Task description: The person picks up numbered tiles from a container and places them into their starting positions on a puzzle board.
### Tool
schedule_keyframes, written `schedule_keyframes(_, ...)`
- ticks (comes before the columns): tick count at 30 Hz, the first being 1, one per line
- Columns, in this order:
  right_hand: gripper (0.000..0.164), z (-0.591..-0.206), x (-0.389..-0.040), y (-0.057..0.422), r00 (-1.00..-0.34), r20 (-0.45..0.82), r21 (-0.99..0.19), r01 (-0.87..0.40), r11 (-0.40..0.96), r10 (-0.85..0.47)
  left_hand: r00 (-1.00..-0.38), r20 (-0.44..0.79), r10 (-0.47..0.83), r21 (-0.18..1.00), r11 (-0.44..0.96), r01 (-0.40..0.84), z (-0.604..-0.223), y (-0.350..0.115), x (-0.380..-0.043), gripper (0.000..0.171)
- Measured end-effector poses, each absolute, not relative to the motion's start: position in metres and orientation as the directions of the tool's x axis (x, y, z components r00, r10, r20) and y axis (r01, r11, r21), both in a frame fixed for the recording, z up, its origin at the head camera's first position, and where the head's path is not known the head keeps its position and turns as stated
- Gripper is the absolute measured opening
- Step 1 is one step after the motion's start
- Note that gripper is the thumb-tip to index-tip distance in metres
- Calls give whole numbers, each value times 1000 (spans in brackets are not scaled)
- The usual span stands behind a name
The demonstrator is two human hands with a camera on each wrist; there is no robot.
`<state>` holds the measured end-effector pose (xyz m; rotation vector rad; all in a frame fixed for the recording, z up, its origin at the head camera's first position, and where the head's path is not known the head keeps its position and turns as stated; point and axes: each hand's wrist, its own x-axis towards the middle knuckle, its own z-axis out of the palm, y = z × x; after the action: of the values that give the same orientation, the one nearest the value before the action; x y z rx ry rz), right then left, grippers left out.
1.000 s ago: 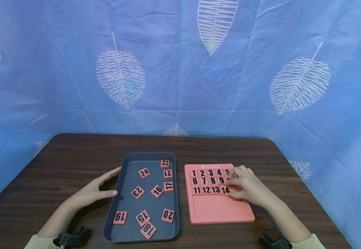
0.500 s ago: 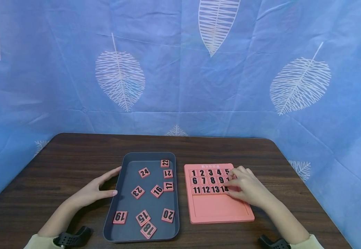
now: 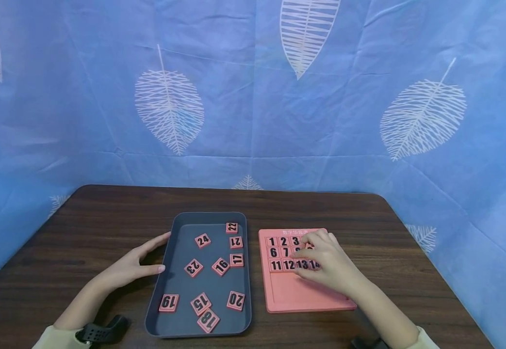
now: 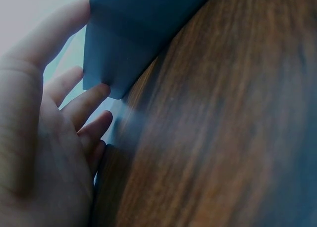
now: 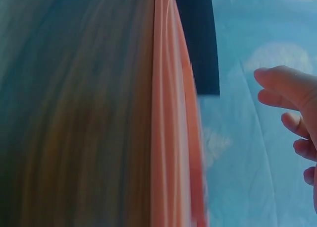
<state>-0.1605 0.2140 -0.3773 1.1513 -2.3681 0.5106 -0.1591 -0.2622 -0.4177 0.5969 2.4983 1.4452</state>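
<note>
My left hand rests its fingertips and thumb against the left side of a dark grey tray; the left wrist view shows the fingers loosely extended along the tray wall. Loose pink number tiles lie in the tray, among them 16, 17 and 15. To the right, a pink number-puzzle board has its upper rows filled with tiles. Over those rows hovers my right hand, fingers slightly bent and nothing between them; it hides the tiles at the right of the rows.
Both tray and board lie on a dark wooden table, a narrow strip of wood between them. A blue leaf-patterned cloth hangs behind the table. Each wrist wears a black band, such as the left band.
My right hand has moved left across the board, away from the right end of the third row toward the tray. The left hand and the tray stay in place.
</note>
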Motion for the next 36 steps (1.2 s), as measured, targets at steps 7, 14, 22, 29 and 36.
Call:
schedule_keyframes(7,24,-369,-152,177,-474,586,-150,-860,488,-657,-896,49,441,865,430,259,-418,-263,-158,73)
schedule_keyframes(14,23,-364,-145,142,-455,532,-179,-885,430,-714,-897,53,438,862,434,262,-419,-262,-156,72)
schedule_keyframes(22,23,-366,-145,109,-384,448,-204,-923,326,-807,-901,47,432,860,442,256,-421,-261,-156,73)
schedule_keyframes(29,23,-374,-151,83,-312,335,-206,-945,254,-889,-905,43,423,857,451,251,-421,-260,-154,74)
schedule_keyframes(36,27,-380,-157,63,-291,235,-230,-944,238,-927,-901,50,431,862,437,257,-420,-258,-152,74)
